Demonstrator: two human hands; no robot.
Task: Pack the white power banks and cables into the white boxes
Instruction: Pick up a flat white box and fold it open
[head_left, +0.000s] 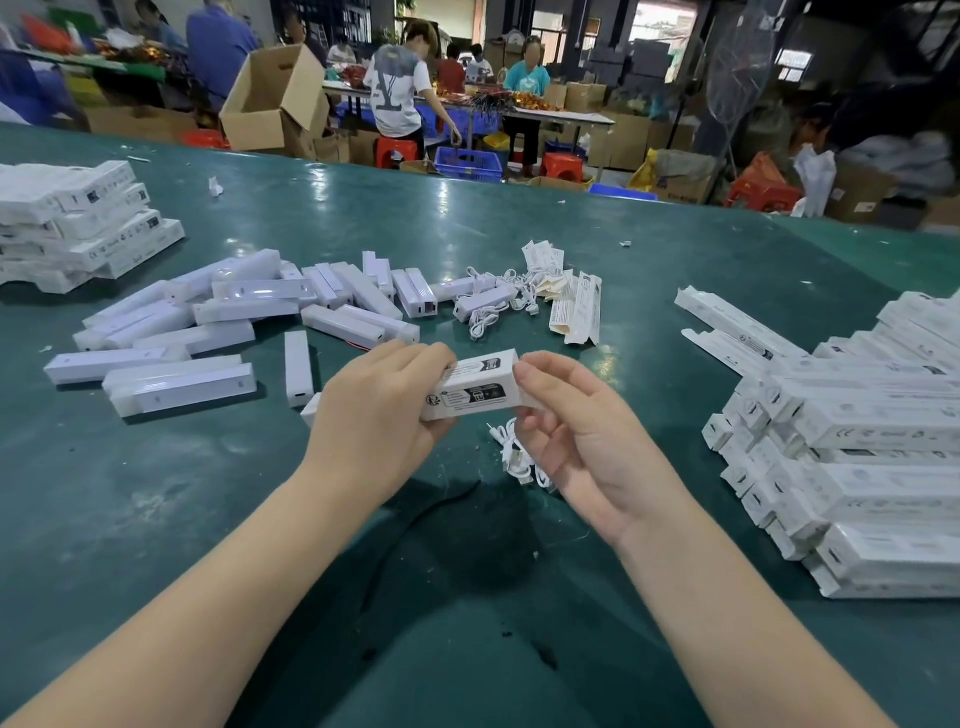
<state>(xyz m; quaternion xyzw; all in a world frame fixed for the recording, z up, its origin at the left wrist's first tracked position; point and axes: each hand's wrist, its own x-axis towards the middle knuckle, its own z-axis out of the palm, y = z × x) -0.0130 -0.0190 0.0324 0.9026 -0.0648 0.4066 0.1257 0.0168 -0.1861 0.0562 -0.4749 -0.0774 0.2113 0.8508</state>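
Many loose white power banks (171, 332) lie scattered on the green table (519, 234) at left. At centre, the left hand (374, 415) and right hand (582, 436) both grip one white box (475, 387) above a coiled cable (519, 457). Stacked boxes (857, 441) sit right.

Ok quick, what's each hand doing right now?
Left hand: grips the box.
Right hand: pinches the box's other end.
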